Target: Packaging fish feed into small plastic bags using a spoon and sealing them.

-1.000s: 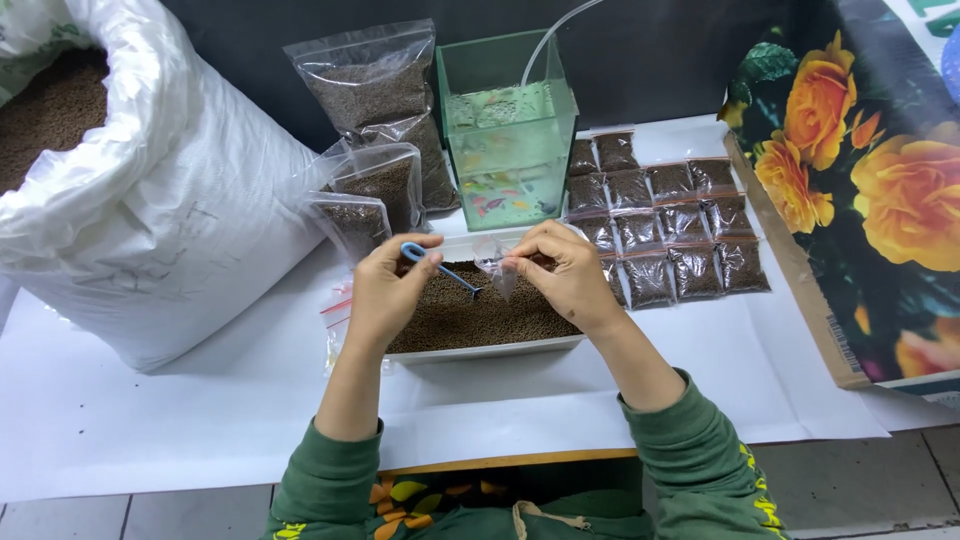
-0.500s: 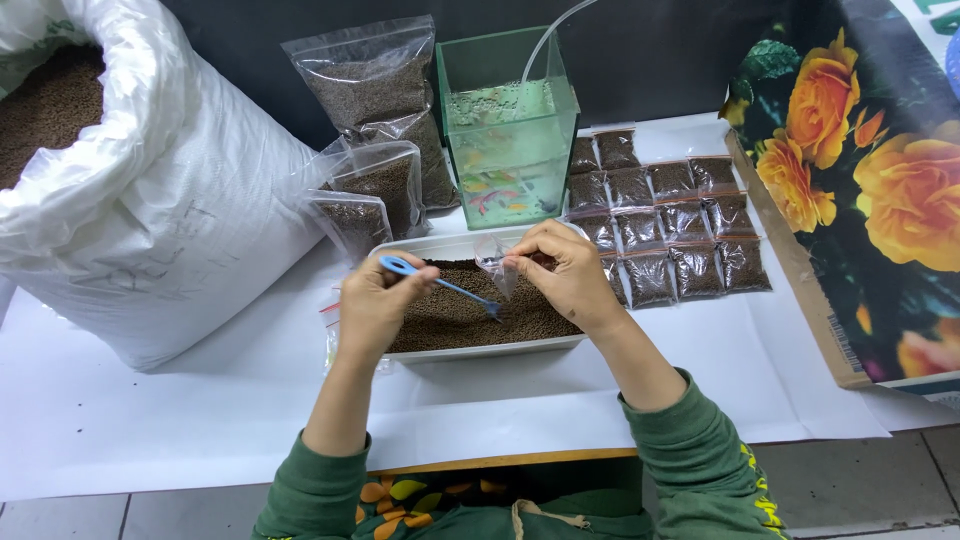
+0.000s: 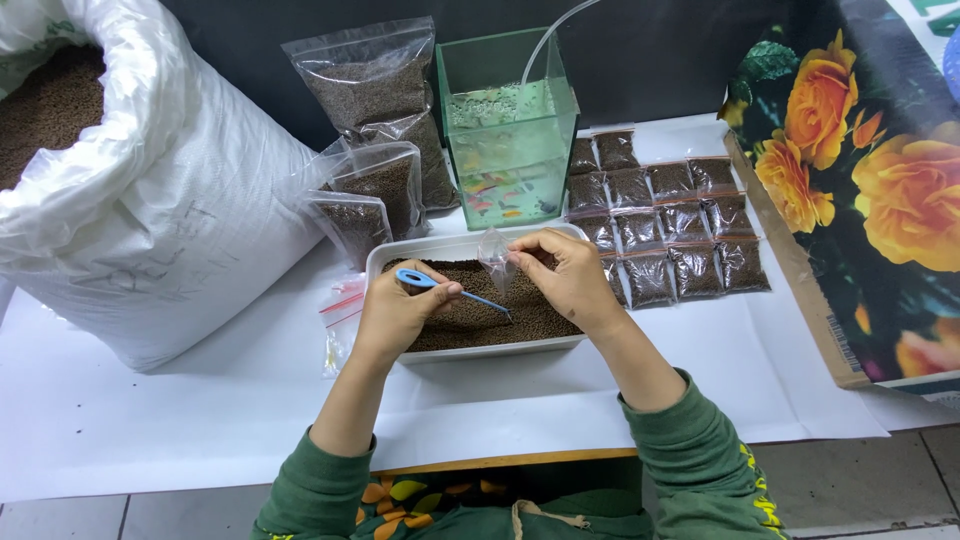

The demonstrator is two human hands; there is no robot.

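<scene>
A big white sack (image 3: 150, 220) of brown pellets stands at the left of the worktop (image 3: 200, 430). Centre, a white tray (image 3: 400, 258) holds the same pellets. Over it, the left hand (image 3: 395, 318) pinches a blue scoop (image 3: 440, 286), its tip down in the pellets. The right hand (image 3: 570, 280) is closed on a small clear bag (image 3: 494, 252), just above the scoop's tip.
</scene>
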